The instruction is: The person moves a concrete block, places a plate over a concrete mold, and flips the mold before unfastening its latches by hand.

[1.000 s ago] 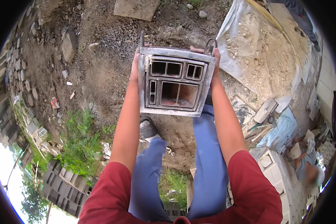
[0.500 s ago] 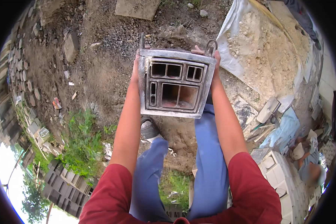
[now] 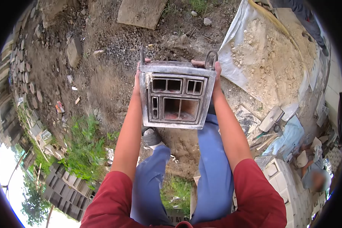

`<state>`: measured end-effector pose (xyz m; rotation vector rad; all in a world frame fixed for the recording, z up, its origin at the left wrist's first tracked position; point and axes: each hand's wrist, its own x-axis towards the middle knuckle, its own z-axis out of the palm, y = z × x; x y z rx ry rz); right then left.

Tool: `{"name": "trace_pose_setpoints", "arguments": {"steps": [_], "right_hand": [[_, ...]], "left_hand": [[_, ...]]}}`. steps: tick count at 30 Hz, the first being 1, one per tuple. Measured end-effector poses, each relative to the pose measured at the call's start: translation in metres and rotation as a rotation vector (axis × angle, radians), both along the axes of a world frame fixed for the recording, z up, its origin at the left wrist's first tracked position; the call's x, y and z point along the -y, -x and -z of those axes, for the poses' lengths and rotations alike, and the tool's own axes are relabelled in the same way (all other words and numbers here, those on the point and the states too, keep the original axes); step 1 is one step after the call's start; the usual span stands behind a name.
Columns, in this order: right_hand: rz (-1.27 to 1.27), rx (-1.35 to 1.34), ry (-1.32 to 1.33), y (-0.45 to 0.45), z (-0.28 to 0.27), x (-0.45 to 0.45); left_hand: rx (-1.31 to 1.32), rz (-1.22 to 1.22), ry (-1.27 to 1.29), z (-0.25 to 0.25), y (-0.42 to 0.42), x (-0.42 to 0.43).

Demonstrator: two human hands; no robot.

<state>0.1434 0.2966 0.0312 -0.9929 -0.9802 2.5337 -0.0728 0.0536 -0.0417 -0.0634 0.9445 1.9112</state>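
A grey metal block mould [image 3: 176, 124] is held out in front of me, over the ground and my legs. Its face has a square frame with rectangular openings of different sizes, parted by thin metal walls. Two bent rod loops [image 3: 211, 57] rise from its far corners. My left hand [image 3: 137, 80] grips the mould's left side, with fingertips showing past the far edge. On the opposite side, my right hand [image 3: 217, 80] is closed around the edge beside the right loop. Most of the fingers are hidden behind the mould.
To the right, a heap of sandy soil [image 3: 269, 64] lies on a white sheet. A trowel-like tool [image 3: 271, 118] and a blue cloth [image 3: 287, 136] are nearby. Another person [image 3: 313, 173] is at the far right, by stacked pale blocks [image 3: 281, 178]. Grass [image 3: 81, 148] grows at left.
The mould has come slightly lower in view, toward my body, with both hands still on it. The ground has shifted a little as my head moved.
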Motion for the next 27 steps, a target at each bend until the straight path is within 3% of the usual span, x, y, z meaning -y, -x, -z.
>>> {"name": "trace_pose_setpoints", "arguments": {"steps": [2,9,16,19,23,27], "right_hand": [[-0.014,0.005,-0.042,0.0,-0.002,-0.001],[-0.093,0.05,-0.062,0.0,-0.007,-0.004],[-0.088,0.063,-0.295,0.005,-0.014,-0.005],[-0.075,0.045,-0.352,0.003,-0.008,-0.004],[-0.06,-0.035,-0.41,-0.002,0.004,0.002],[-0.074,-0.041,-0.415,-0.002,-0.001,0.001]], "left_hand": [[0.035,0.008,-0.135,-0.015,-0.006,-0.002],[-0.144,0.074,0.13,-0.051,-0.013,-0.007],[-0.234,0.032,0.177,-0.03,-0.015,0.005],[-0.092,0.059,0.176,-0.042,-0.013,0.002],[-0.206,0.017,0.181,-0.028,-0.017,0.011],[-0.074,-0.006,0.194,-0.037,-0.025,0.016]]}}
